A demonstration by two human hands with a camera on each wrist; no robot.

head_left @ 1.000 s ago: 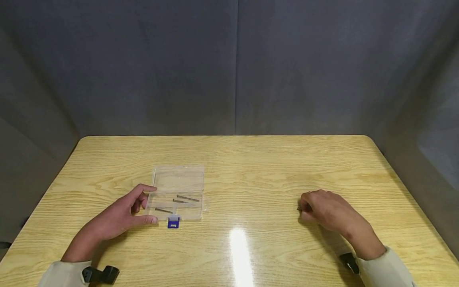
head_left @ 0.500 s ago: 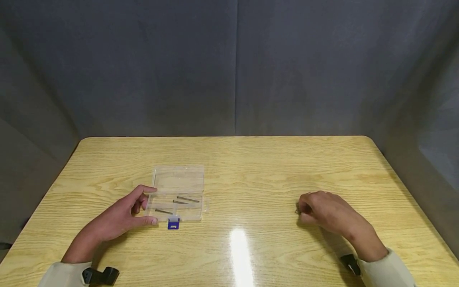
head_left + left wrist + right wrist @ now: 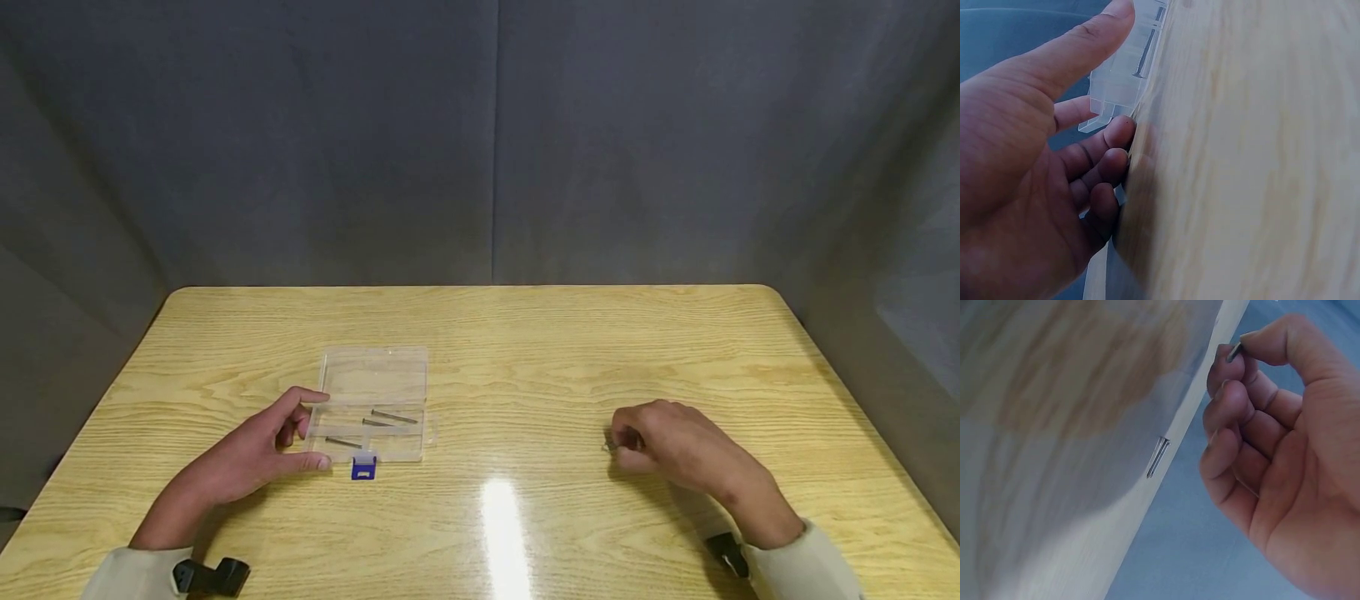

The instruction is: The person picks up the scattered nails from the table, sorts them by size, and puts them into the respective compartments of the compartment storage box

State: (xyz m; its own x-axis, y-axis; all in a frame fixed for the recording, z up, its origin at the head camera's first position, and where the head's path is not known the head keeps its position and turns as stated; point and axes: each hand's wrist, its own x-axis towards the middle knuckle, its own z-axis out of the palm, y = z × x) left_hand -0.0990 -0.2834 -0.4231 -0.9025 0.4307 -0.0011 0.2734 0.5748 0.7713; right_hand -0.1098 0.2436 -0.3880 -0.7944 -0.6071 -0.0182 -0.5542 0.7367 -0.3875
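Note:
A clear plastic compartment box [image 3: 393, 448] lies with its lid [image 3: 375, 373] folded back. Two nails [image 3: 393, 415] lie in its rear compartment and one nail [image 3: 342, 442] in the front left one. My left hand [image 3: 251, 454] holds the box by its left side, thumb at the front corner, index finger near the hinge. Off to the right, my right hand [image 3: 678, 442] is close over the table. Thumb and index finger pinch a small metal nail [image 3: 1234, 352], mostly hidden by the fingers. More nails [image 3: 1158, 456] lie on the table in the right wrist view.
The wooden table [image 3: 480, 333] has rounded far corners and is bounded by dark grey partitions [image 3: 337, 150]. A blue latch [image 3: 363, 468] sticks out from the box's front. A bright light reflection [image 3: 504, 533] falls on the table's front.
My right hand has shifted slightly left, towards the box, with the nail in its fingers. The left hand and the box have stayed in place.

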